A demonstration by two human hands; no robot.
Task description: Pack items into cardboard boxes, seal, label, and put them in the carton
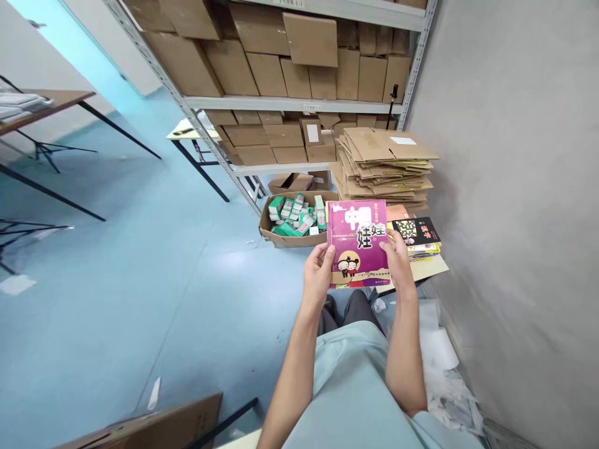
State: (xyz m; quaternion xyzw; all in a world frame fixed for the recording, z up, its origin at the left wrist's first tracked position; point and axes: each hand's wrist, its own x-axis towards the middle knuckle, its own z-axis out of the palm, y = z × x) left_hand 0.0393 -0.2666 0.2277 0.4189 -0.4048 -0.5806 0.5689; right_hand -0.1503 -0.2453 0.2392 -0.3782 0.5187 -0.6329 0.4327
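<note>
Both hands grip a small stack of books [346,255], topped by a purple cover with white and black characters and two cartoon figures. My left hand [320,267] is closed on the left edge, thumb on the cover. On the right edge my right hand [397,257] is closed too, its thumb also on top. Edges of other coloured covers peek out below the purple one. Just beyond my right hand lies a pile of books with a black one [416,232] on top, resting on a pale table [428,268].
Behind the books stands an open carton [299,240] of green and white small boxes. Flattened cardboard [388,149] is stacked beside the grey wall [505,218]. A metal shelf [299,106] holds brown boxes. Crumpled plastic [452,393] lies at the right; a brown table [47,106] stands far left.
</note>
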